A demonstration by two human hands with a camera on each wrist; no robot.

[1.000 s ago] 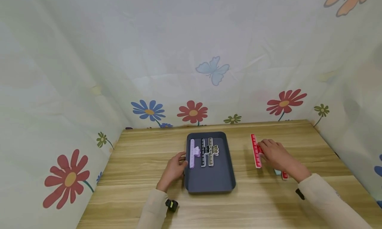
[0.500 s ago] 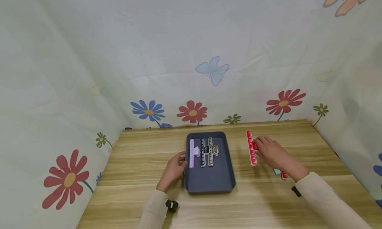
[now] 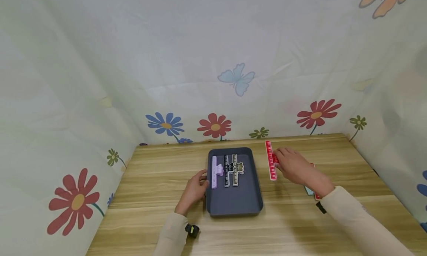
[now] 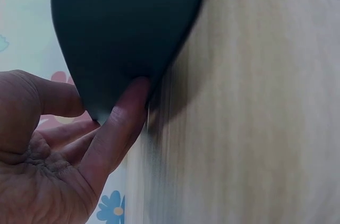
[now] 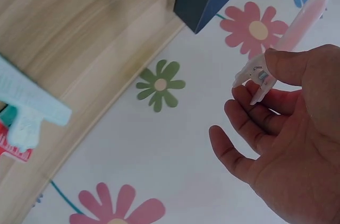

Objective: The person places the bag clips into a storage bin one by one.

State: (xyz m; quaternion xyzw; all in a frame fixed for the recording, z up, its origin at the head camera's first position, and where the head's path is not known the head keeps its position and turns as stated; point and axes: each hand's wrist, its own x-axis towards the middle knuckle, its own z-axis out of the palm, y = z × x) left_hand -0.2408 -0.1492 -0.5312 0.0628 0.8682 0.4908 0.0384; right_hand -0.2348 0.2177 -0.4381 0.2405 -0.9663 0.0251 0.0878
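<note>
In the head view, my left hand (image 3: 195,188) holds the left side of a dark grey tray (image 3: 235,206). The left wrist view shows one digit pressed to the tray's outer wall (image 4: 127,27) and others at its rim. Inside the tray lie a purple clip (image 3: 214,172), a black clip (image 3: 227,170) and a beige-and-black clip (image 3: 235,170), side by side. My right hand (image 3: 293,165) pinches a red long-bar clip (image 3: 271,161) by its handle, raised above the table right of the tray. Its handle and spring show in the right wrist view.
Partly hidden under the right forearm, a light-blue clip (image 3: 308,190) and another red clip (image 3: 317,195) lie on the wooden table (image 3: 160,163). A flower-printed cloth (image 3: 277,81) rises behind the table and along its sides.
My right hand has carried the red clip leftward and slightly back, nearer the tray. More of the light-blue and red clips shows. My left hand and the tray stay put.
</note>
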